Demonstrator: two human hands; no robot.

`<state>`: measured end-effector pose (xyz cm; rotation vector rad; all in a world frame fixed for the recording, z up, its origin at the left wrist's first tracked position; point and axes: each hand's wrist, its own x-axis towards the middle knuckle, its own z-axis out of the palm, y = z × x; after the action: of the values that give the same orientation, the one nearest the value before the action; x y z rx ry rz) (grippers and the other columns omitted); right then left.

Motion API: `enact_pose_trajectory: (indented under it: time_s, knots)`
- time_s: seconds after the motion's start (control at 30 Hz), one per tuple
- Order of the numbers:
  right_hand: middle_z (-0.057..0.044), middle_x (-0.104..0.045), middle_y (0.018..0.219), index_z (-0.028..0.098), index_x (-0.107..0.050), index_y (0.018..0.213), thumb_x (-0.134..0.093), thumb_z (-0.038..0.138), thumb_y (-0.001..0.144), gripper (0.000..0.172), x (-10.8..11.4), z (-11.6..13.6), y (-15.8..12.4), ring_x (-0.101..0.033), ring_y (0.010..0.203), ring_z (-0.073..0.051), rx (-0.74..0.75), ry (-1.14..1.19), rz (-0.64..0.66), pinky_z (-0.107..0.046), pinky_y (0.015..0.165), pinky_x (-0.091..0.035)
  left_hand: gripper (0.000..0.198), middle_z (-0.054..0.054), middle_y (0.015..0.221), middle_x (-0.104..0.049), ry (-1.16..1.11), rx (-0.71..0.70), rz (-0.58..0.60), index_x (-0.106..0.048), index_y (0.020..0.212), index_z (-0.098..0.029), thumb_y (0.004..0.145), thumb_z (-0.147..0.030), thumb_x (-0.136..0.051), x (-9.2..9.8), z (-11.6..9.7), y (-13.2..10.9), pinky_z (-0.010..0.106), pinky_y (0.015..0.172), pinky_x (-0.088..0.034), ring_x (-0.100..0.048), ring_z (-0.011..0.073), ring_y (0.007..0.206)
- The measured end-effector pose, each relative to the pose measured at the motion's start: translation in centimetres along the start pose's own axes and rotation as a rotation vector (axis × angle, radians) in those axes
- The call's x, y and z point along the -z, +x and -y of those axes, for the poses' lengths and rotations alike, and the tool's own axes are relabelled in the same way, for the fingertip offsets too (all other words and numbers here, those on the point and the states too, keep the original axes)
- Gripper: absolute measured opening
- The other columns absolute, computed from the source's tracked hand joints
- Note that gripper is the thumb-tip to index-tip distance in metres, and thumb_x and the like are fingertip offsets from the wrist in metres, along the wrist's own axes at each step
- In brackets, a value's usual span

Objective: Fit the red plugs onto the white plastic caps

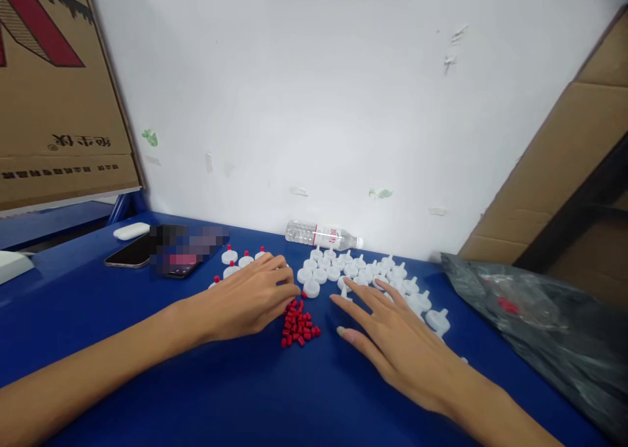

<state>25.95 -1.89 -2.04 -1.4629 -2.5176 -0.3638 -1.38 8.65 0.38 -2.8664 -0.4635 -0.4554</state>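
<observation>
My left hand (252, 294) is closed, its fingertips bent down at the upper left edge of a pile of small red caps (298, 326); what they hold, if anything, is hidden. My right hand (392, 329) has its fingers spread over the near side of many white nozzle lids (333, 273), with a lid under its fingertips. To the left, behind my left hand, stand several white lids with red tips (229, 256). One red cap lies close to a white lid (311, 288) between the hands.
A clear bottle (321, 235) lies along the wall. Two phones (130, 250) and a white case (131, 231) are at the left. A grey plastic bag (549, 329) covers the right side. Cardboard boxes (63, 107) stand at both sides.
</observation>
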Motion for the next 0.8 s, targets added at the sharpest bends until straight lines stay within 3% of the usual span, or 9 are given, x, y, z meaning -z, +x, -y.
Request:
enact_pose_trajectory:
  time_s: [0.23,0.43,0.6,0.8]
  knots:
    - [-0.005,-0.062,0.134,0.029,-0.056,0.133,-0.05,0.033,0.103,0.03,0.3,0.5,0.2,-0.057,0.127,-0.023,0.056,0.058,-0.001,-0.056,0.116,-0.036,0.023,0.005,0.09,-0.062,0.009,-0.03,-0.045,-0.065,0.107,-0.02,0.105,-0.021,-0.042,-1.5,-0.1,-0.1,0.038,0.08,-0.036,-0.047,0.0219,0.085]
    - [-0.01,-0.064,0.12,0.025,-0.057,0.127,-0.057,0.023,0.097,0.03,0.0,0.5,0.4,-0.065,0.106,-0.028,0.001,-0.002,-0.072,-0.051,0.093,-0.053,0.021,0.006,0.095,-0.063,-0.028,-0.033,-0.121,-0.063,0.111,-0.018,0.103,-0.016,-0.044,-1.6,-0.5,-0.1,0.036,0.079,-0.038,-0.051,0.0213,0.088]
    - [-0.006,-0.069,0.1,0.023,-0.062,0.109,-0.05,0.019,0.098,0.017,-0.4,0.3,0.4,-0.069,0.085,-0.025,-0.036,0.028,-0.005,-0.048,0.079,-0.058,0.019,0.005,0.09,-0.066,-0.031,-0.059,-0.162,-0.064,0.103,-0.016,0.1,-0.01,-0.046,-1.7,-1.0,0.0,0.036,0.079,-0.041,-0.055,0.0197,0.084]
    - [-0.009,-0.06,0.129,0.025,-0.05,0.127,-0.045,0.017,0.1,0.028,0.2,0.7,0.3,-0.069,0.104,-0.021,-0.029,0.251,-0.162,-0.037,0.083,-0.061,0.026,0.005,0.093,-0.071,-0.073,-0.08,-0.298,-0.056,0.127,-0.015,0.103,-0.011,-0.045,-2.2,-1.2,0.1,0.037,0.081,-0.045,-0.061,0.0179,0.083]
